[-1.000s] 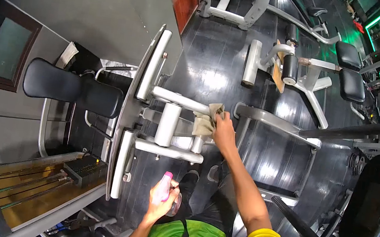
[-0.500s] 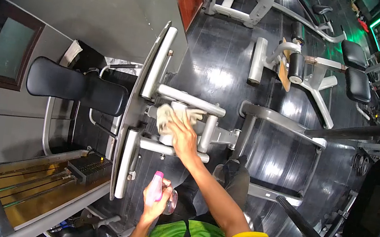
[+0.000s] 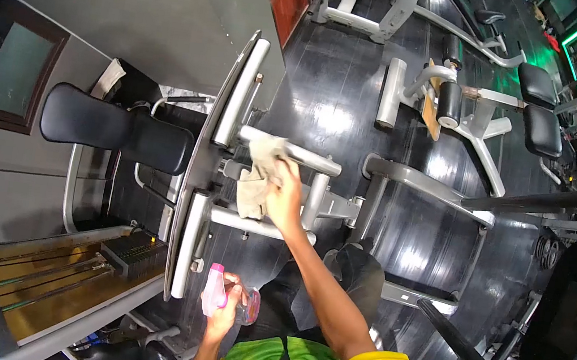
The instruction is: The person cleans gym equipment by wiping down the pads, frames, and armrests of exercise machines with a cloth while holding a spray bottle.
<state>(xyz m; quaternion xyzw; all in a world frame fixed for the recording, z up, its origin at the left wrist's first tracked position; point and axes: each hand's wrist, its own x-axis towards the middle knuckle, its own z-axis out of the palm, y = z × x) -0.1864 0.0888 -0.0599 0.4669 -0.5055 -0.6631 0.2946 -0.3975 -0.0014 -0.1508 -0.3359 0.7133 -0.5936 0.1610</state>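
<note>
A beige cloth [image 3: 255, 189] is gripped in my right hand [image 3: 286, 198], its folds hanging to the left of my fingers. It lies over the silver metal frame [image 3: 313, 158] of a gym machine, between the two horizontal tubes; whether it presses on the metal I cannot tell. Lower down, my left hand [image 3: 225, 310] is closed round the neck of a spray bottle [image 3: 215, 290] with a pink head and a clear body. The bottle is held off to the left of my legs, below the lower tube.
A long dark plate [image 3: 192, 167] edges the frame on the left, beside a black padded seat [image 3: 116, 130]. A weight stack [image 3: 136, 255] stands at lower left. Another bench with black rollers [image 3: 449, 103] is at upper right, and a low metal frame [image 3: 434, 181] stands right of my legs.
My right hand has gone from spread flat on the cloth to grasping it, and the cloth now bunches up and hangs. The spray bottle has shifted slightly left and down.
</note>
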